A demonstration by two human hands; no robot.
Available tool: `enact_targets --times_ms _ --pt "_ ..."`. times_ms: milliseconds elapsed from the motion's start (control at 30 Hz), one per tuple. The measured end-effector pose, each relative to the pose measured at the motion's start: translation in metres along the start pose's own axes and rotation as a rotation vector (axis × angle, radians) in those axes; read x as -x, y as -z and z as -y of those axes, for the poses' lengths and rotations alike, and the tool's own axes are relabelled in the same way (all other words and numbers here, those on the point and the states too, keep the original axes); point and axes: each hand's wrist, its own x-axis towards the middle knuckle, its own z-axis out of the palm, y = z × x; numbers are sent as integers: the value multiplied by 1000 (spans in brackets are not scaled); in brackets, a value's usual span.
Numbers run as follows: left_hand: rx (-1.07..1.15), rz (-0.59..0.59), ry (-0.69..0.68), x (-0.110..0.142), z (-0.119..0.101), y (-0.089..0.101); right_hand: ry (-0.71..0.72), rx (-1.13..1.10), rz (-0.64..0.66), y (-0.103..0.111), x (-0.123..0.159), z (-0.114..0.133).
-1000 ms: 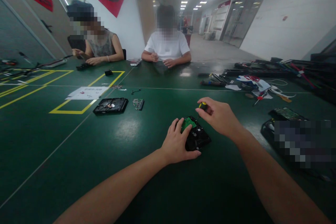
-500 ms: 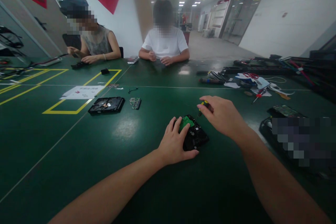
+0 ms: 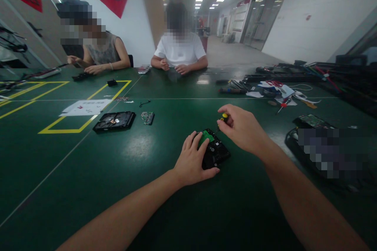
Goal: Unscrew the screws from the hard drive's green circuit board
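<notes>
A black hard drive [image 3: 219,152] with a green circuit board [image 3: 208,136] on its upper face lies flat on the table, slightly turned. Across its left side spreads my left hand [image 3: 191,159], fingertips on the board and thumb along the near edge, holding it in place. My right hand [image 3: 243,127] pinches the yellow-and-black handle of a small screwdriver [image 3: 225,117]. The shaft points down at the drive's far right part; whether the tip touches a screw is too small to tell.
An opened black casing [image 3: 114,120] and a small circuit board [image 3: 147,117] lie to the left, near a white sheet [image 3: 85,107]. Cables and tools [image 3: 282,92] clutter the right, with a red-handled screwdriver [image 3: 283,105]. Two people sit across the green table [image 3: 88,172].
The view has shifted slightly, moving most things left in the picture. Both hands keep their places on the drive and screwdriver; the right fingers have turned a little around the handle.
</notes>
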Motion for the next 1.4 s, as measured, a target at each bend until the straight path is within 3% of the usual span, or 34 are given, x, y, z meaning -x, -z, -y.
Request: enact_targets --times_ms 1400 --pt "-19 -6 -39 0 -2 1 12 14 34 5 -1 -4"
